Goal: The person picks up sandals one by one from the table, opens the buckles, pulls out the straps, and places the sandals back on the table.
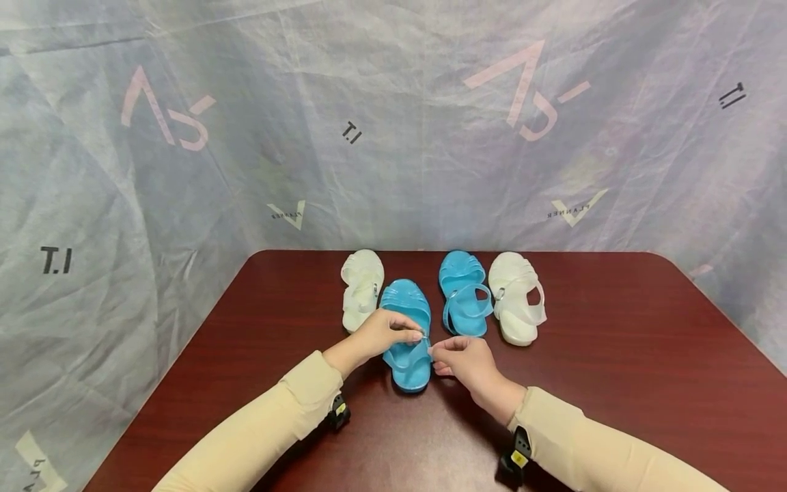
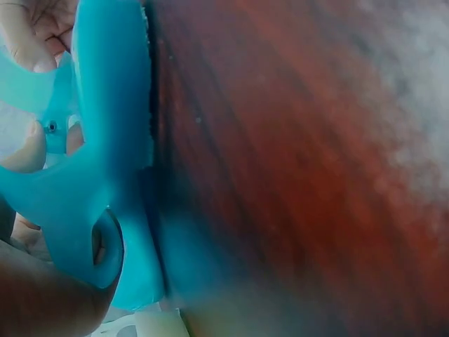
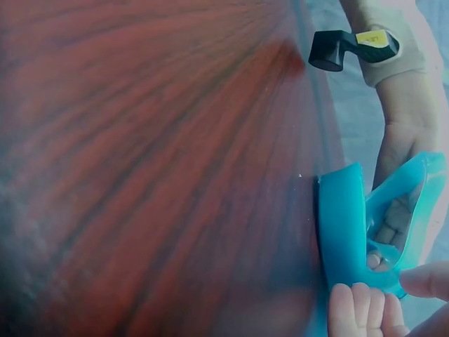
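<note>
A blue sandal (image 1: 404, 298) lies on the table with its toe pointing away from me. My left hand (image 1: 382, 333) reaches over it and pinches the buckle area at its right side. Beside that edge, my right hand (image 1: 468, 363) pinches the end of the blue ankle strap between thumb and forefinger. The left wrist view shows the sandal's side (image 2: 112, 91) close up, with a small metal pin (image 2: 51, 127) at the strap. In the right wrist view, the heel part (image 3: 342, 225) stands beside curled right fingers (image 3: 359, 309).
A second blue sandal (image 1: 460, 270) lies to the right, beside a white sandal (image 1: 510, 270). Another white sandal (image 1: 364, 263) is just left of the handled one. The dark red table (image 1: 602, 328) ends at a grey printed cloth (image 1: 393, 178) behind.
</note>
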{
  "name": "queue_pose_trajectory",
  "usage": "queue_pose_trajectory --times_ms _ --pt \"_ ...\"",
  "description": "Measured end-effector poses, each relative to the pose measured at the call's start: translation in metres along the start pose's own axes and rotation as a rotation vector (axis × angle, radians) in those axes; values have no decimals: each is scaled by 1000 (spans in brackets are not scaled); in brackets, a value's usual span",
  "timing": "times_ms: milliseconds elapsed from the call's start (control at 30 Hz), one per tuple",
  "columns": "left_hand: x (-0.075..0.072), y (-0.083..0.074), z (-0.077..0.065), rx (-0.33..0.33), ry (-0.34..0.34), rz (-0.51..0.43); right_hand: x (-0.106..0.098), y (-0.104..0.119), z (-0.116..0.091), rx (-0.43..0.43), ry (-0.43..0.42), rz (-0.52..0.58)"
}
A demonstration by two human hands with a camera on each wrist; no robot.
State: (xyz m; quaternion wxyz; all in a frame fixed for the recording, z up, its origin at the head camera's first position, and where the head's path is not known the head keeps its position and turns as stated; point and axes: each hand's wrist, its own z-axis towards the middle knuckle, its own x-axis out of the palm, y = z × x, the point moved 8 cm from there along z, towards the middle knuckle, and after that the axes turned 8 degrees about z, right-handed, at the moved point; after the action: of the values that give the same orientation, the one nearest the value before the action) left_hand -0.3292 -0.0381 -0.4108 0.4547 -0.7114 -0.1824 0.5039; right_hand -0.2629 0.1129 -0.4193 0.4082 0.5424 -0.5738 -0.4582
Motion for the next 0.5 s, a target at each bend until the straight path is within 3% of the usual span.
queue_pose_trajectory --times_ms 500 --pt "-1 -5 -4 14 0 14 2 3 5 -2 29 10"
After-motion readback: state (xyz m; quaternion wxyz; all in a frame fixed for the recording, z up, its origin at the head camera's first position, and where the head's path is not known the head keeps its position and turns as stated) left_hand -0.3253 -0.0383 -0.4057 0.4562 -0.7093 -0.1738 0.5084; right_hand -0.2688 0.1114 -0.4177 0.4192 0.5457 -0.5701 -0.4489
